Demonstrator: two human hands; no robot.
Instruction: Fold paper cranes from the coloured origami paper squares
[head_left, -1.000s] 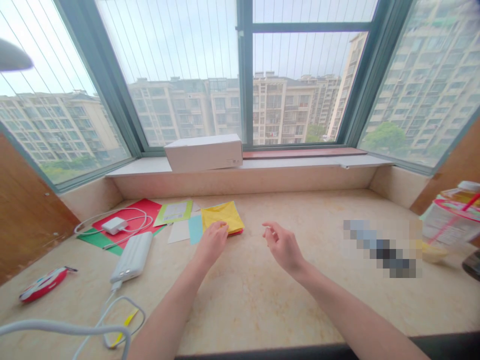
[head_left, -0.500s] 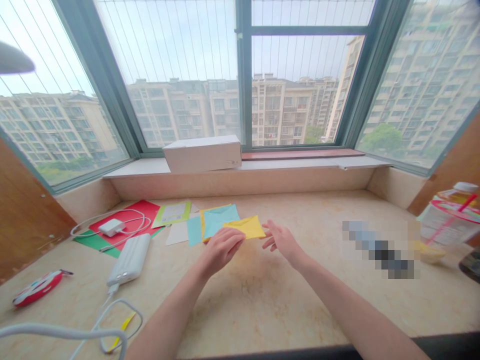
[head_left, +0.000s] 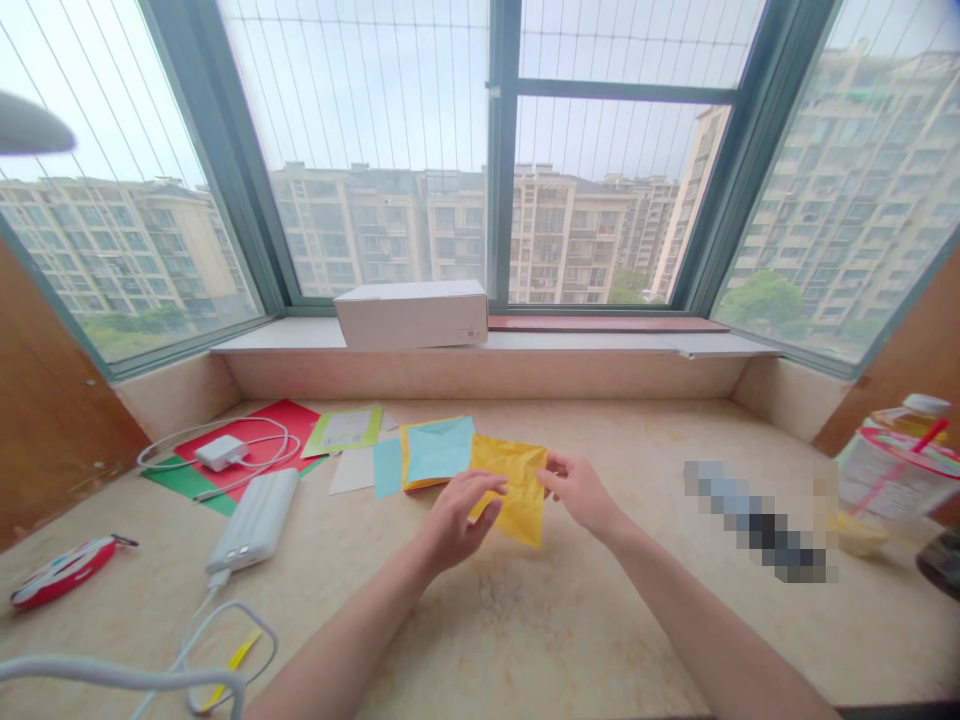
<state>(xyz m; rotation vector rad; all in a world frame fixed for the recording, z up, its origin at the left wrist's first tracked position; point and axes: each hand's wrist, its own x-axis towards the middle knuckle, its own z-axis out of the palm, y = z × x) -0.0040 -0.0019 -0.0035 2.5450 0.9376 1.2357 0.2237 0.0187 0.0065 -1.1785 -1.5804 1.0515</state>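
A creased sheet of yellow paper (head_left: 517, 490) is held up above the tabletop, tilted, with its lower corner hanging down. My right hand (head_left: 581, 492) pinches it at the upper right edge between thumb and fingers. At its left side is my left hand (head_left: 466, 512), fingers stretched over the sheet's edge and thumb apart from them; whether they touch the paper I cannot tell. Just behind lies a stack of paper with a light blue sheet (head_left: 437, 449) on top and yellow beneath it. A smaller light blue piece (head_left: 387, 470) sits against the stack's left side.
On the left are a red sheet (head_left: 289, 425), a white charger (head_left: 221, 453), a white power bank (head_left: 253, 520) with cables, and a red-and-white cutter-like tool (head_left: 71, 572). A white box (head_left: 412, 315) stands on the sill. Right: a blurred-out object (head_left: 757, 520) and a plastic cup (head_left: 889, 475).
The yellow paper has been turned and opened out, with more of its face showing and a corner hanging. My right hand has taken its edge; my left fingers have loosened.
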